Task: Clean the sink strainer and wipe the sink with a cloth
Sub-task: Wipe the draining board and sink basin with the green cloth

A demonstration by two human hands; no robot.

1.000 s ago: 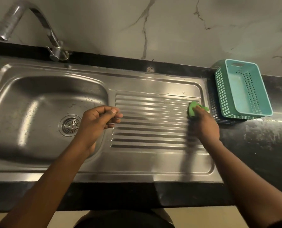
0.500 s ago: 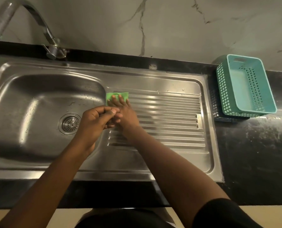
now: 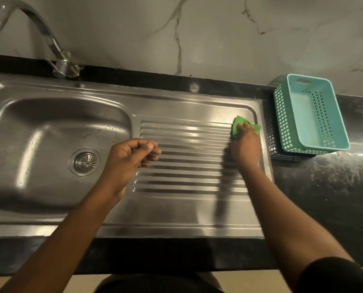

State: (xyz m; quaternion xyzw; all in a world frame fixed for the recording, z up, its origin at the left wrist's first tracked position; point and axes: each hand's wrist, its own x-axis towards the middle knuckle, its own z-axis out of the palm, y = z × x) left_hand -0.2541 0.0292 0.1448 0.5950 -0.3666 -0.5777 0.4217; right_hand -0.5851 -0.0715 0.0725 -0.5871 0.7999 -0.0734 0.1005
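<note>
A steel sink [image 3: 172, 220] fills the counter, with its basin on the left and a ribbed drainboard [image 3: 189, 157] on the right. The round metal strainer [image 3: 85, 161] sits in the basin's drain. My right hand [image 3: 245, 144] presses a green cloth [image 3: 237, 126] onto the drainboard's far right corner. My left hand [image 3: 129, 159] hovers over the basin's right rim, fingers curled into a loose fist with nothing visible in it.
A chrome tap [image 3: 28, 37] arches over the basin from the back left. A teal plastic basket [image 3: 311, 115] stands on the black counter [image 3: 324, 187] just right of the sink. A marble wall [image 3: 197, 32] rises behind.
My right hand has swept the green cloth from the drainboard's left end back to its far right corner. My left hand has stayed in place.
</note>
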